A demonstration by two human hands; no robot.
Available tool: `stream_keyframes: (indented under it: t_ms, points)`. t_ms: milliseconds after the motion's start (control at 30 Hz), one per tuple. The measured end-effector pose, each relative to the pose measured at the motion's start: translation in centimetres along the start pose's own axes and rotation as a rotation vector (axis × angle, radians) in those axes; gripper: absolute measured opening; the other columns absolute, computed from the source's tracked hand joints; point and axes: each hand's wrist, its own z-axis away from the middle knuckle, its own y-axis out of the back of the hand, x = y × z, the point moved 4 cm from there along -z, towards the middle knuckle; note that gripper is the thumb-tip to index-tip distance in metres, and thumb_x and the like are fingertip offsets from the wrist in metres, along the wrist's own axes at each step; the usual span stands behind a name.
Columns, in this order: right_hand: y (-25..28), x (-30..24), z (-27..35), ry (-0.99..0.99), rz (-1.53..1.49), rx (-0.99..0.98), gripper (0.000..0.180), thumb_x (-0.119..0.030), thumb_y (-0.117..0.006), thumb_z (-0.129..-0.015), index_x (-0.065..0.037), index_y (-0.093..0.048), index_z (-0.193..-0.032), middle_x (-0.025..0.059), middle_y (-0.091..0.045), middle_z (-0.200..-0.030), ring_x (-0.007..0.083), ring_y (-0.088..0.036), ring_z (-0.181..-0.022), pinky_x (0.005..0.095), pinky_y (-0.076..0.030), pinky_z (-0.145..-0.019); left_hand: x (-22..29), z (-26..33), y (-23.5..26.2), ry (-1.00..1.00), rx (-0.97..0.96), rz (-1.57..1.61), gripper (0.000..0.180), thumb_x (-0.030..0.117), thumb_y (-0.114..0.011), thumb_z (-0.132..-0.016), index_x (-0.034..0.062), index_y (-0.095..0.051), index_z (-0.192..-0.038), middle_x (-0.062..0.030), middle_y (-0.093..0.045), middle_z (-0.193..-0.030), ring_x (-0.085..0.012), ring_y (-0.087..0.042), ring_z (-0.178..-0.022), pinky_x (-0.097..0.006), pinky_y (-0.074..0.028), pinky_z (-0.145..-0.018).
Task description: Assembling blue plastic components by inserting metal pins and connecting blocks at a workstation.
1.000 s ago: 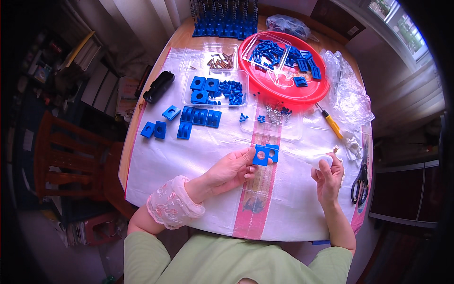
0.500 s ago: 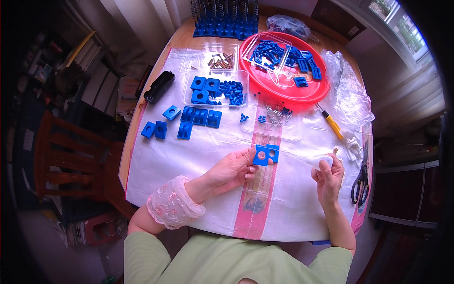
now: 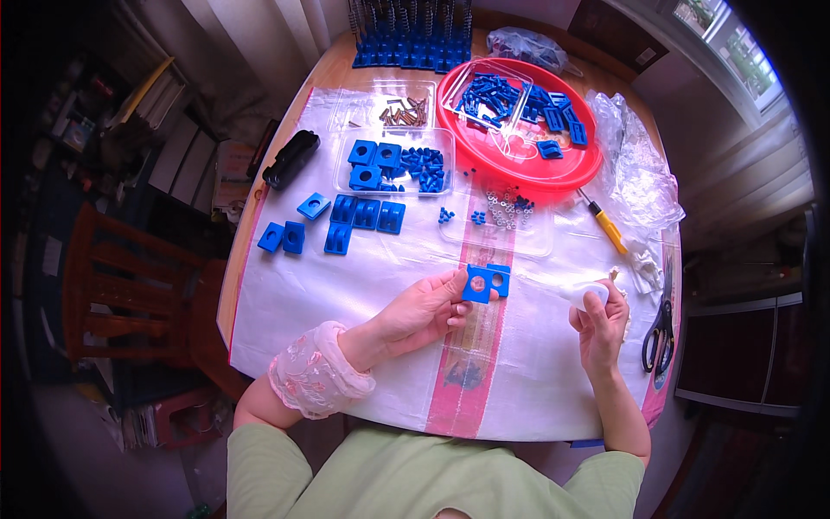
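Note:
Between thumb and fingers, my left hand (image 3: 430, 307) pinches a flat blue plate with a round hole (image 3: 475, 295) above the middle of the table. A second blue holed plate (image 3: 500, 275) shows just behind its right edge; whether my fingers hold that one too, I cannot tell. To the right, my right hand (image 3: 601, 324) is closed round a small white squeeze bottle (image 3: 588, 295), its narrow end toward the blue plates but apart from them. Several similar blue blocks (image 3: 365, 214) lie on the cloth at the left, away from both hands.
A clear tub (image 3: 346, 189) holds blue parts, with brass-coloured pins (image 3: 405, 112) behind it. The red basin (image 3: 566, 177) bears more blue pieces. Small rings (image 3: 506, 210) lie on a clear lid. A yellow-handled screwdriver (image 3: 609, 232) and black scissors (image 3: 659, 339) rest at the right.

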Motion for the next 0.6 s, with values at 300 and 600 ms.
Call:
stream_keyframes:
  t_ms: [300, 600]
  points:
    - [0.2, -0.3, -0.1, -0.002, -0.033, 0.034, 0.016, -0.019, -0.067, -0.091, -0.006, -0.059, -0.094, -0.0061, -0.049, -0.065, 0.0001, -0.034, -0.050, 0.0185, -0.031, -0.047, 0.0, 0.0, 0.4, -0.021, 0.006, 0.038, 0.040, 0.038, -0.048, -0.099, 0.0045, -0.054, -0.119, -0.0063, -0.061, -0.115, -0.0052, -0.045, -0.077, -0.019, -0.042, -0.063]
    - [1.3, -0.2, -0.3, -0.007, -0.025, 0.007, 0.016, -0.018, -0.067, -0.091, -0.007, -0.058, -0.099, -0.0046, -0.057, -0.072, -0.0024, -0.048, -0.055, 0.0173, -0.050, -0.056, 0.4, 0.0, 0.3, -0.053, 0.022, 0.070, 0.038, 0.040, -0.049, -0.100, 0.0077, -0.056, -0.118, -0.0024, -0.062, -0.112, -0.0053, -0.040, -0.074, -0.019, -0.041, -0.066]
